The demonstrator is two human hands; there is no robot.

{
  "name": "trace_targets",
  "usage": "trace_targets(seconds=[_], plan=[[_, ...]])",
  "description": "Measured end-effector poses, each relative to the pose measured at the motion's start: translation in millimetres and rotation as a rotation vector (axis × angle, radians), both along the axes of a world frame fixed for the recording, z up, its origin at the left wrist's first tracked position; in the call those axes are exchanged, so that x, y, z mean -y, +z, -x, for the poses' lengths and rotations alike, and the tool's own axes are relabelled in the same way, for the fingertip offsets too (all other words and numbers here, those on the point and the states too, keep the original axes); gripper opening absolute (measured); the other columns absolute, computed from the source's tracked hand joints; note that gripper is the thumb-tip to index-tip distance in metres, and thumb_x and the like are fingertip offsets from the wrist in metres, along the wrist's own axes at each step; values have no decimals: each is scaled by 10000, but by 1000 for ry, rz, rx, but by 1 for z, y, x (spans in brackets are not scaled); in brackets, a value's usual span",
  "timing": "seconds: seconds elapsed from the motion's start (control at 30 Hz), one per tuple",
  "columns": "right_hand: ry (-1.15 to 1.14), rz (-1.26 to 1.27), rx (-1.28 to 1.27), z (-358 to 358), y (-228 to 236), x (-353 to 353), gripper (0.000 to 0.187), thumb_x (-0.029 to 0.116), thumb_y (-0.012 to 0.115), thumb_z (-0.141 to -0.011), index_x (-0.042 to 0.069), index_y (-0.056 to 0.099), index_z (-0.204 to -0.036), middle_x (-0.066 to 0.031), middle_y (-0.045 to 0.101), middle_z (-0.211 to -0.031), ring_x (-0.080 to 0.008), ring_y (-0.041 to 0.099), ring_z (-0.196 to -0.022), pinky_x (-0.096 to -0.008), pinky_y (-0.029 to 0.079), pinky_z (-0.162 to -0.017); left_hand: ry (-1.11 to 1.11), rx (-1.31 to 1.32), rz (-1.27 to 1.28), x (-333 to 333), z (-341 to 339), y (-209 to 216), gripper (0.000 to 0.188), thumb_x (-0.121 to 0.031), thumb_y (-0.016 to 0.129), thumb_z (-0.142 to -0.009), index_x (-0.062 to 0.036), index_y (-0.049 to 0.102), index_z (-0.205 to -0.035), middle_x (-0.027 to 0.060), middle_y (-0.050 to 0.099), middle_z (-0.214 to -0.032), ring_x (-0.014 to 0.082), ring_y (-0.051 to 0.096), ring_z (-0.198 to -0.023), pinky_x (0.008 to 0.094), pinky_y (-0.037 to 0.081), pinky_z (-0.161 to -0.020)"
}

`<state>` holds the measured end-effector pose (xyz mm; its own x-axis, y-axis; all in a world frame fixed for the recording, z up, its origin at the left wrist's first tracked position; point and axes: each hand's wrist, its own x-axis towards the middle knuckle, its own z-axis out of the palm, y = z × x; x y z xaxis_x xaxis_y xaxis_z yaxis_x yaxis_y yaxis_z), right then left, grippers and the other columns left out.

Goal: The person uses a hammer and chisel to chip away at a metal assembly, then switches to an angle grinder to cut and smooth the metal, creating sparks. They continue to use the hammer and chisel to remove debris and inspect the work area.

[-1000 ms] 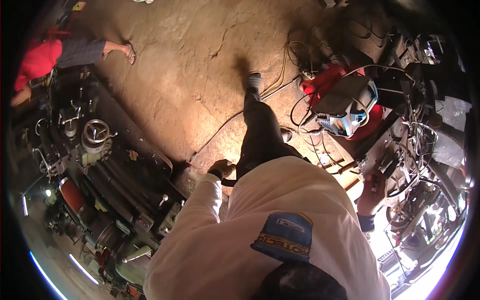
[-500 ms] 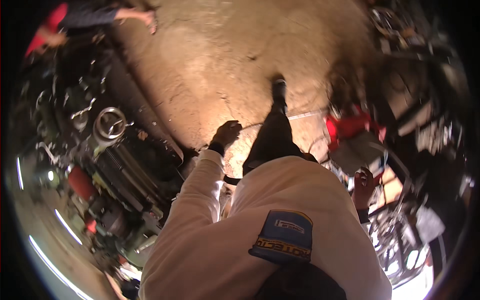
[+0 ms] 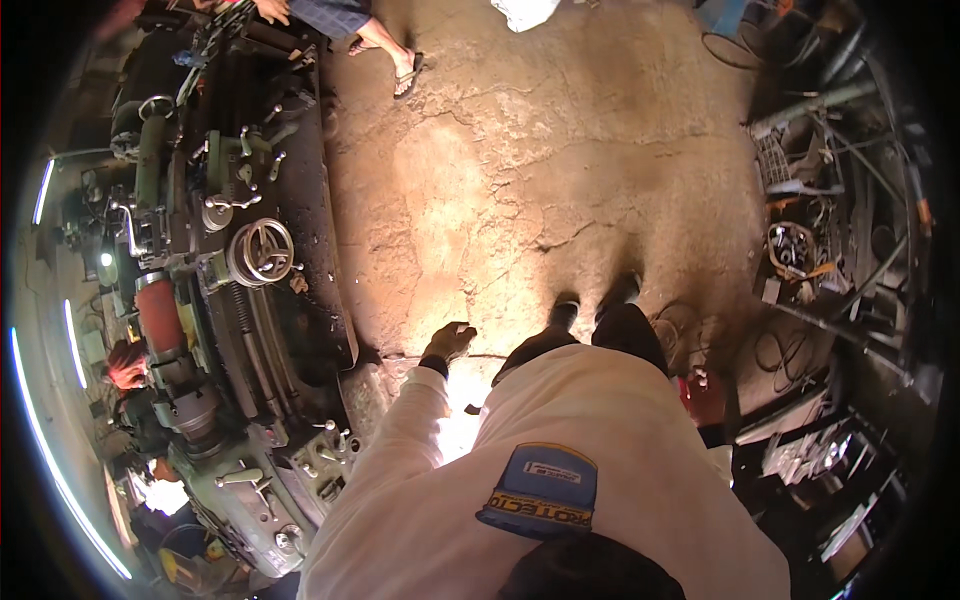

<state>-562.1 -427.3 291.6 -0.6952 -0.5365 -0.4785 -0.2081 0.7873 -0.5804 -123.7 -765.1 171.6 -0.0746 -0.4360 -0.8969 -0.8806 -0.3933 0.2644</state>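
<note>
My left hand [image 3: 450, 342] hangs beside my left thigh above the floor, fingers loosely bent, with nothing seen in it. My right hand [image 3: 703, 397] is low at my right side. It is dark and partly covered by my pale sleeve, so its fingers are hard to make out. Left of my left hand stands a large green metal lathe [image 3: 240, 490] with a bright handwheel [image 3: 262, 252], several crank levers and a reddish cylinder [image 3: 160, 312]. My two dark shoes [image 3: 618, 290] are on the floor ahead of me.
A cracked concrete floor [image 3: 540, 150] stretches ahead. At the far left, another person's sandalled foot [image 3: 407, 75] stands by the lathe. Metal racks and a round container of parts [image 3: 790, 248] line the right side. Loops of cable [image 3: 785, 352] lie near them.
My view has shifted, with the lathe now sharper and the other person's leg nearer the middle. Both my feet now show. The red object ahead at right is no longer there.
</note>
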Motion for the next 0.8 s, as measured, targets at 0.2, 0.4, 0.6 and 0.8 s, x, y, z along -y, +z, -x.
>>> trace_targets(seconds=[0.2,0.4,0.6,0.8], plan=[[234,-175,95,119,-18,69,304,257,623,-866,33,619,-1071,-167,664,-1002,-293,643,-914,-394,502,-800,546,-88,38,-7,87,18,517,-309,674,-839,-20,559,-1252,115,678,-1029,169,645,-805,315,528,-736],[265,-95,192,281,-63,154,301,246,625,-873,23,623,-1076,-142,678,-967,-247,649,-894,-352,502,-796,308,68,38,-31,178,44,522,-408,624,-831,-90,592,-1244,110,694,-1013,200,663,-856,335,511,-801],[328,24,155,373,-82,272,316,284,642,-866,40,639,-1066,-121,689,-962,-230,659,-893,-334,509,-795,382,79,23,-42,243,74,442,-359,610,-828,-73,630,-1164,75,685,-933,180,640,-807,316,510,-732],[616,38,48,363,-57,396,302,306,648,-857,70,649,-1044,-134,690,-935,-256,662,-880,-360,516,-790,476,-170,136,-13,245,25,154,-219,620,-823,-66,624,-840,93,627,-775,224,643,-741,375,514,-653]])
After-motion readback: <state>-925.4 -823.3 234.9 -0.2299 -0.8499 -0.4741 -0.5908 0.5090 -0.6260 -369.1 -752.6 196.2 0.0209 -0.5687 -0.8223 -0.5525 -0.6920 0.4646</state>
